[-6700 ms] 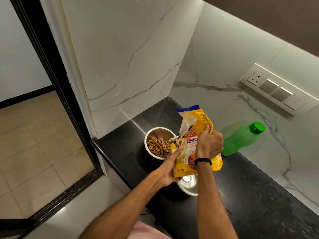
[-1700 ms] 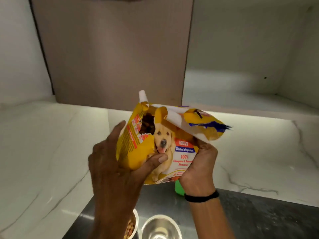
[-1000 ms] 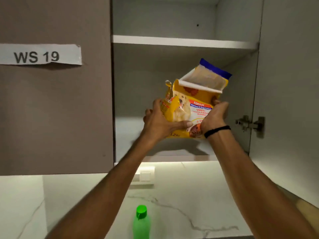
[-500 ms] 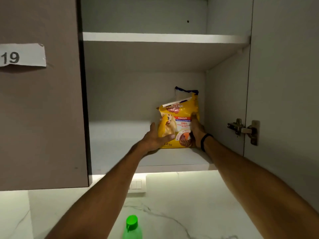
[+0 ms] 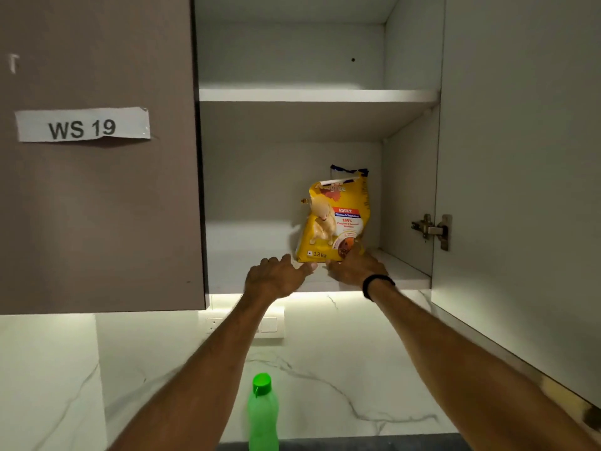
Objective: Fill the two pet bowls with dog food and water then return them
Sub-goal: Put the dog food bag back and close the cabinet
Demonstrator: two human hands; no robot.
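Note:
The yellow dog food bag [image 5: 335, 219] stands upright on the lower shelf [image 5: 260, 271] of the open wall cabinet, towards its right side. My left hand [image 5: 276, 276] hovers just below and left of the bag, fingers relaxed, holding nothing. My right hand [image 5: 353, 266], with a black wristband, is at the bag's bottom right corner with loose fingers; whether it still touches the bag is unclear. A green water bottle [image 5: 262, 415] stands on the dark counter below. The two pet bowls are out of view.
The cabinet's open door [image 5: 520, 190] hangs at the right with a metal hinge [image 5: 431, 230]. A shut door labelled "WS 19" [image 5: 83, 126] is at the left. The upper shelf [image 5: 318, 95] holds nothing visible. A white marble wall and a switch plate [image 5: 260, 325] lie below.
Both hands carried the bag from the counter up onto the lower cabinet shelf, then let go of its sides and drew back towards the shelf's front edge.

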